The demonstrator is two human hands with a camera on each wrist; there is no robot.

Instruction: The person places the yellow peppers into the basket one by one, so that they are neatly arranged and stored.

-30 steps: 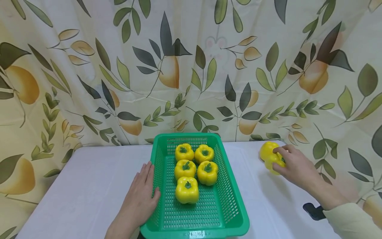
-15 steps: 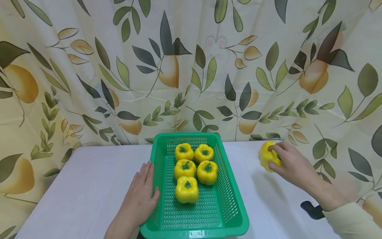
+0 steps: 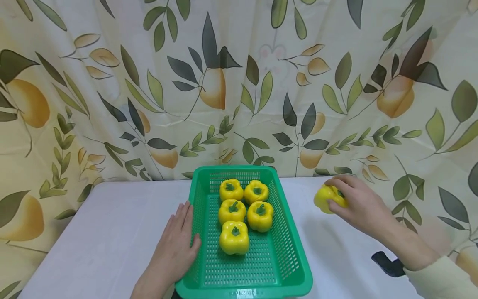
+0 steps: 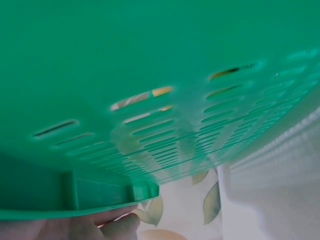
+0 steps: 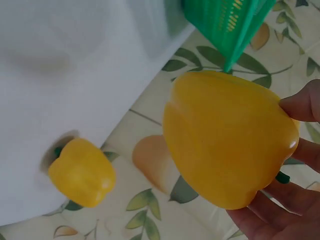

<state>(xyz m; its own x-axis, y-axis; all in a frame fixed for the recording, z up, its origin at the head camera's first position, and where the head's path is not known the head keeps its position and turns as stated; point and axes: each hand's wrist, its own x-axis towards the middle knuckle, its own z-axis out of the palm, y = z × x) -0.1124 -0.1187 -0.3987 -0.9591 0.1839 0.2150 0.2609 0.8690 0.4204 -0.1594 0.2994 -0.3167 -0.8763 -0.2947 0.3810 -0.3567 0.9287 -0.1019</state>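
In the head view, my left hand rests with straight fingers along the left rim of a green perforated plastic basket. The left wrist view shows those fingers against the basket's outer rim. Several yellow bell peppers with green stems stand in its far and middle parts. To the right of the basket, my right hand grips another yellow bell pepper above the table, fingers and thumb around its stem end. A further yellow bell pepper lies on the table in the right wrist view; the head view hides it.
The white-covered table extends on both sides of the basket. Behind it hangs a curtain printed with leaves and fruit. A black curved object shows beside my right wrist.
My right hand has carried the gripped bell pepper left toward the basket, past the other bell pepper. The left hand and the basket have stayed in place.
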